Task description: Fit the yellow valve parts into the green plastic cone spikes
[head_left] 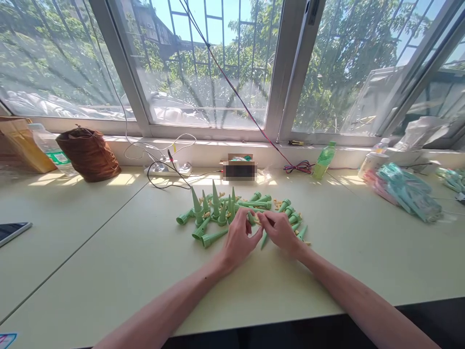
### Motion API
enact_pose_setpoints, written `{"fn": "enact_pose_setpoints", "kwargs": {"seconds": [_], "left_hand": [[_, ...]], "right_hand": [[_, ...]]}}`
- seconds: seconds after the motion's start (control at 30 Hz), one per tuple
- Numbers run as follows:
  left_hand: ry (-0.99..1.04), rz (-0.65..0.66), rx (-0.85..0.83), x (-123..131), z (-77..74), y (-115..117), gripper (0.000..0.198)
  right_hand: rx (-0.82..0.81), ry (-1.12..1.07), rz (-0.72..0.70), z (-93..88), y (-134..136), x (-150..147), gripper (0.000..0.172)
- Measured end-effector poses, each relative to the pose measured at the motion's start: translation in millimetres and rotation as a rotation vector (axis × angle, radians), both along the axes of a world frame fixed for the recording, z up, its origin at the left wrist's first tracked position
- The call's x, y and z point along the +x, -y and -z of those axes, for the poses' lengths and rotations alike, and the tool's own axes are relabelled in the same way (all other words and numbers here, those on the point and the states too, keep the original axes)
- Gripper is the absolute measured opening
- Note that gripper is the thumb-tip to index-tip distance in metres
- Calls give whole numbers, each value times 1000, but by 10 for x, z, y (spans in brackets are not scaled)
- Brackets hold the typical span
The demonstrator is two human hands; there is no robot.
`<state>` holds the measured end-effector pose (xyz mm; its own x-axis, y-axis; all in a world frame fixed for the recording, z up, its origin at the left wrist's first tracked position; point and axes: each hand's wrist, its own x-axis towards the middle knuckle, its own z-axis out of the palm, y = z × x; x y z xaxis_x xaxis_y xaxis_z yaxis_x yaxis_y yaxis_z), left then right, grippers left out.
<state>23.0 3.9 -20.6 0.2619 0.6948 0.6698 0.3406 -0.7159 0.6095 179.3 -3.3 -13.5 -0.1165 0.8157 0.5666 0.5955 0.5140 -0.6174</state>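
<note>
Among a heap of green plastic plant-watering spikes [215,203], my two hands meet at the middle of the table. My left hand [240,235] is closed around a green spike [251,218], of which only a part shows between the fingers. Close beside it, my right hand [281,231] pinches a small yellow plastic piece [257,220] against or near that spike; whether the two touch is hidden by the fingers. Several spikes stand upright to the left, others lie on their sides. More small yellow pieces [279,204] are scattered among them.
The pale table [127,271] runs along a window. At its back are a brown leather bag [89,152], a power strip [163,167] with cables, a small box [240,169], a green bottle [324,160] and plastic-wrapped packs [409,191]. A tablet-like device [12,232] lies far left.
</note>
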Motion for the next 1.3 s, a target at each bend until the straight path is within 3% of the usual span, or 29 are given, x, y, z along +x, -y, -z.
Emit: {"fn": "enact_pose_setpoints", "kwargs": {"seconds": [0.47, 0.8, 1.0, 1.2, 1.3], "left_hand": [[76, 39, 37, 11, -14, -12, 23], [136, 98, 2, 1, -8, -19, 24], [108, 61, -11, -10, -19, -14, 33], [128, 43, -210, -10, -19, -22, 14], [178, 50, -349, -12, -41, -19, 22]], "right_hand": [[-16, -25, -51, -23, 28, -9, 40], [-2, -40, -14, -41, 40, -30, 42], [-16, -154, 58, -100, 54, -16, 37], [-17, -192, 78, -124, 57, 16, 34], [-21, -186, 39, -129, 64, 11, 33]]}}
